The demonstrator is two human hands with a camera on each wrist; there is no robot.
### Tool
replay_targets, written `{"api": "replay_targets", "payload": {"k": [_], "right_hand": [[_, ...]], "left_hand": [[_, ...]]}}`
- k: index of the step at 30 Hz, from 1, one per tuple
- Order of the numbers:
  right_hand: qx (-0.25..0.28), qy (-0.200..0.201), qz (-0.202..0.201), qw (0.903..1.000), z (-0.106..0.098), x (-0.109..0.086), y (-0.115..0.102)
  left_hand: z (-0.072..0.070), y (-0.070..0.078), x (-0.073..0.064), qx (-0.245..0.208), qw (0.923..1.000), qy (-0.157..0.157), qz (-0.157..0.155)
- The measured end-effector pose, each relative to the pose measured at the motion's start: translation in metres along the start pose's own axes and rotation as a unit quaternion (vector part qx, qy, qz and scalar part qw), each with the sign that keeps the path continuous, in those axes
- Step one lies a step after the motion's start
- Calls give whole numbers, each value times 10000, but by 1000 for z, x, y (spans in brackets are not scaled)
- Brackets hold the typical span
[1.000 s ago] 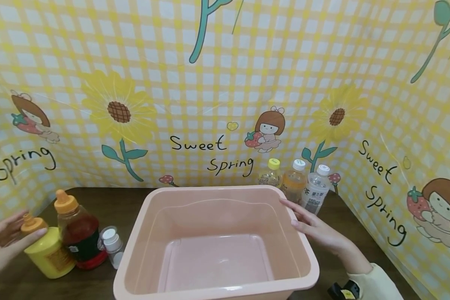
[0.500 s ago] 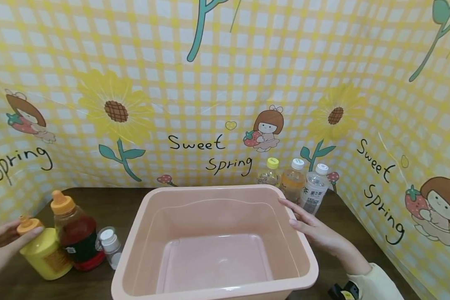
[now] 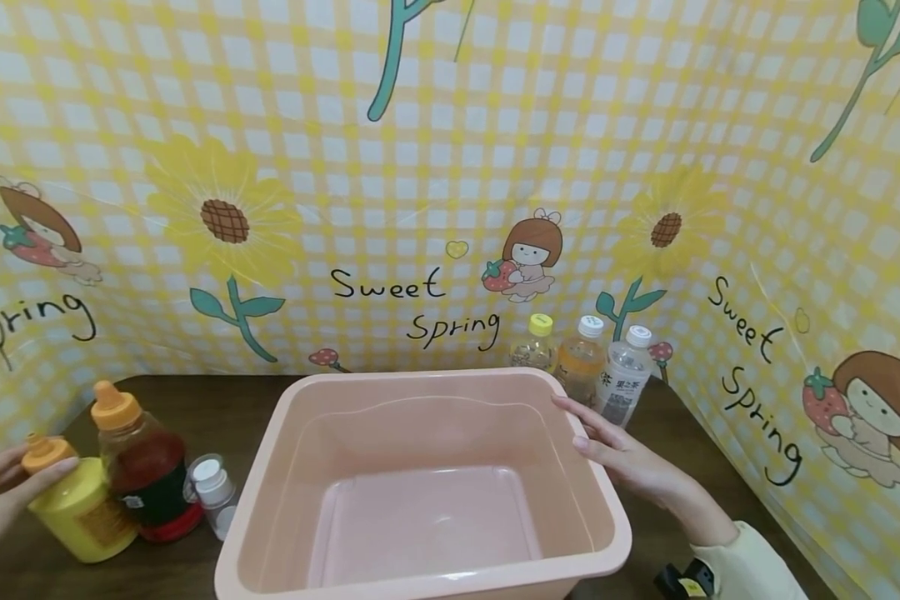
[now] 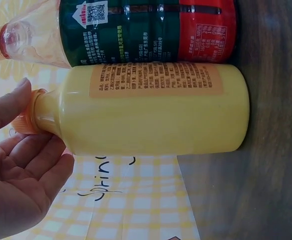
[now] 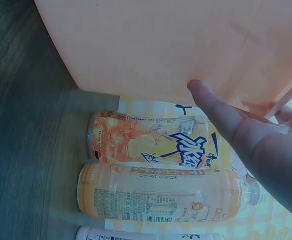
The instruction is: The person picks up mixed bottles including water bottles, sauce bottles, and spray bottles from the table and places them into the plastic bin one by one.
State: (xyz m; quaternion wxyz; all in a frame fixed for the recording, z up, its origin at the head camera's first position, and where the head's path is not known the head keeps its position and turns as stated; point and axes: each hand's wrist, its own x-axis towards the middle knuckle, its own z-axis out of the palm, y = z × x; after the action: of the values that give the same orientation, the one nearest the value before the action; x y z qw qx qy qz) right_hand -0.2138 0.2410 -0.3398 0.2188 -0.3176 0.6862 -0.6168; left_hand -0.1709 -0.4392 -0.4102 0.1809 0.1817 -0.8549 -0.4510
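Note:
My left hand (image 3: 3, 492) holds a yellow squeeze bottle (image 3: 90, 508) by its orange cap (image 4: 28, 117). The thumb lies on one side of the cap and the fingers curl round the other. The bottle leans slightly on the dark table, right beside a larger bottle of red sauce (image 3: 153, 475) with an orange cap. On the far right, my right hand (image 3: 645, 467) grips the right rim of a pink plastic tub (image 3: 412, 417); in the right wrist view one finger (image 5: 210, 102) lies along the tub's outer wall while others reach over the rim.
Three drink bottles, the nearest a clear white-capped one (image 3: 625, 375), stand behind the tub's far right corner. A small white-capped bottle (image 3: 213, 492) stands between the sauce bottle and the tub. A checked cloth (image 3: 390, 183) hangs behind the wooden table (image 3: 225, 408).
The view has swung slightly right, so everything shifts a little left in the frame. My left hand has closed a little nearer round the yellow bottle's cap; the right hand stays at the tub's rim.

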Motion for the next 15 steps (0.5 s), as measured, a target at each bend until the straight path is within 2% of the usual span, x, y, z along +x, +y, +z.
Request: {"api": "replay_targets", "payload": {"k": [3,5,8,11,15], "right_hand": [[39,-40,5,10000,0,0,1],[77,-68,-32,9999,-1,0,1],[128,-131,-159,9997,-2,-1,2],[168,-181,-261,9994,-4,-2,3],[161,-168,-282,9993,-5,-3,3]], "left_hand": [[-2,3,-4,-321,9995,-32,19],[-4,3,-6,-604,9981,-4,142],[-4,-7,0,-809,9953,262,459],[-5,-8,0,-1032,9918,270,705],[-6,4,-8,-1176,9910,186,605]]}}
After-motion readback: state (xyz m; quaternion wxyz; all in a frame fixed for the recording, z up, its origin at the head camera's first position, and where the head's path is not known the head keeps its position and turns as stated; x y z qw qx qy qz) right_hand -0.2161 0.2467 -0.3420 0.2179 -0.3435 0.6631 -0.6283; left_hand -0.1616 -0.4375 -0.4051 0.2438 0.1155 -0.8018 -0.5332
